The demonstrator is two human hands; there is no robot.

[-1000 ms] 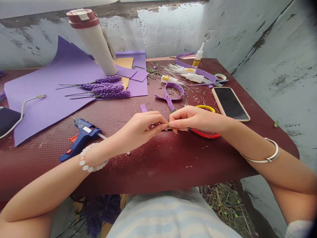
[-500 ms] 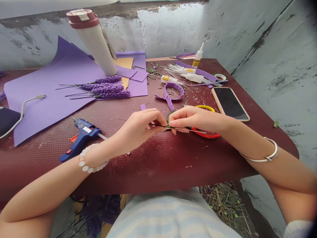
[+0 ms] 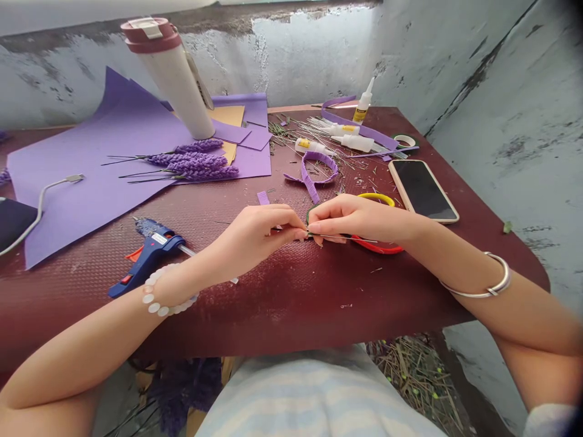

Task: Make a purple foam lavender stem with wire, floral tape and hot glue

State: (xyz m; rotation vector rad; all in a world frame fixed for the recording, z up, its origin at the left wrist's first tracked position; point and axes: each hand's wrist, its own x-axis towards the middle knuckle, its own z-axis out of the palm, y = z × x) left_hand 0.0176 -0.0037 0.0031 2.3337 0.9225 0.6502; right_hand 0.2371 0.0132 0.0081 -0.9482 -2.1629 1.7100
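Note:
My left hand point(image 3: 266, 233) and my right hand point(image 3: 353, 217) meet fingertip to fingertip above the table, both closed in a pinch. Between them runs a thin wire stem point(image 3: 365, 239); its bare end sticks out below my right hand, while a dark thin length shows left of my left hand. Green tape point(image 3: 311, 212) curves up behind my right fingertips, mostly hidden. Beneath and behind my right hand lie scissors point(image 3: 387, 199) with yellow and red handle loops. A curled purple paper strip point(image 3: 313, 182) rests just beyond my fingers.
Left of my hands lies a blue glue gun point(image 3: 157, 255). Finished purple flower stems point(image 3: 195, 165) lie on purple sheets point(image 3: 91, 158) beside a tumbler point(image 3: 175, 85). Behind are glue bottles point(image 3: 355, 142) and loose wires; a phone point(image 3: 424, 191) lies at right.
My left fingers have rolled slightly around the stem, and less of its dark part shows between my hands. The wire's right end has shifted slightly up and left.

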